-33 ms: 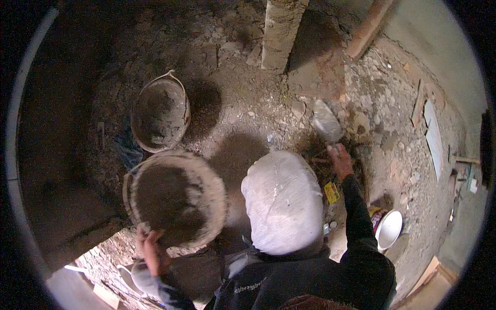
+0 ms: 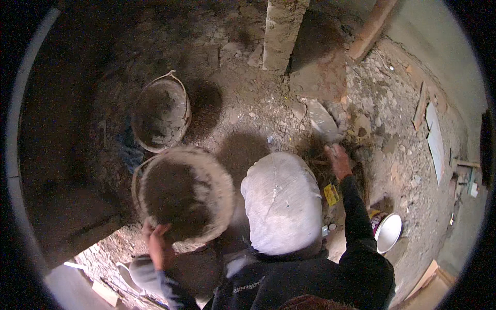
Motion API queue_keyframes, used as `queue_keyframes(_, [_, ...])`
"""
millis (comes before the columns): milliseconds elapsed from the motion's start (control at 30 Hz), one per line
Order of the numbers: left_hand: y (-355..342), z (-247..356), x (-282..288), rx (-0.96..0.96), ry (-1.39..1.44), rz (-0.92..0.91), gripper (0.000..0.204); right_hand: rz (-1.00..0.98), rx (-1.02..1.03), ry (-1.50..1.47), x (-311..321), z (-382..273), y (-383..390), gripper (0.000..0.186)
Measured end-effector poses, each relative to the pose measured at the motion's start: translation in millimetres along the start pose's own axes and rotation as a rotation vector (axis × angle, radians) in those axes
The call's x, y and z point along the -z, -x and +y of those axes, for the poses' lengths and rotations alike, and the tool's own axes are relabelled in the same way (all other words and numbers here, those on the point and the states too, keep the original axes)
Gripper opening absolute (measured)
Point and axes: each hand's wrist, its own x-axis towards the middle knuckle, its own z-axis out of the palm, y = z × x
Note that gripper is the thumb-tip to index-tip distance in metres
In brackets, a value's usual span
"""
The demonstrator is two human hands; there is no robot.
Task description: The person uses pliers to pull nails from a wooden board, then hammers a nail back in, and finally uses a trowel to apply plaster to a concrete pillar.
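My left hand point(image 2: 159, 245) grips the near rim of a large round bucket point(image 2: 223, 206), whose bottom is dark, with pale grey residue on its inner wall. The bucket is tilted toward me and blurred by motion. A trowel point(image 2: 323, 121) with a broad grey blade is in my right hand point(image 2: 339, 161), its blade low over the rubble; the fingers hide its handle. A second bucket point(image 2: 178, 121) with a raised wire handle stands beyond the first, with grey residue inside. Between my arms is a rounded shape covered in white cloth point(image 2: 281, 201).
A rough post point(image 2: 281, 39) rises at the far middle, and a plank point(image 2: 371, 31) leans at the far right. A white container point(image 2: 388, 232) lies tipped beside my right arm. Near the right hand is a yellow packet point(image 2: 331, 194). Rubble covers the ground point(image 2: 382, 113).
My left hand and the gripped bucket have shifted slightly to the right. The trowel blade has turned a little in my right hand, which stays in nearly the same place.
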Motion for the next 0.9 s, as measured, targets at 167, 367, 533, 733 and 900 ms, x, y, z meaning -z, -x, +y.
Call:
queue_keyframes(167, [-18.3, -22.0, -121.7, -0.011, 0.058, -0.163, 0.043, 0.111, 0.624, 0.166, 18.0, 0.0, -35.7, 0.052])
queue_keyframes(367, [-68.8, -79.7, -206.2, -0.275, -0.014, -0.078, 0.04, -0.033, 0.764, 0.89, 69.4, -158.8, -14.6, 0.043])
queue_keyframes(533, [-90.6, -56.7, -218.3, -0.225, -0.264, -0.309, 0.047, 0.048, 0.988, 1.037, 41.6, -216.3, -12.1, 0.035])
queue_keyframes(733, [-80.6, -75.1, -213.8, -0.13, 0.134, -0.432, 0.049, 0.075, 1.222, 1.076, -59.2, -230.2, -78.1, 0.028])
queue_keyframes(900, [-91.4, -80.6, -203.6, -0.13, 0.11, -0.458, 0.047, 0.034, 1.328, 1.0, -79.5, -216.5, -76.6, 0.024])
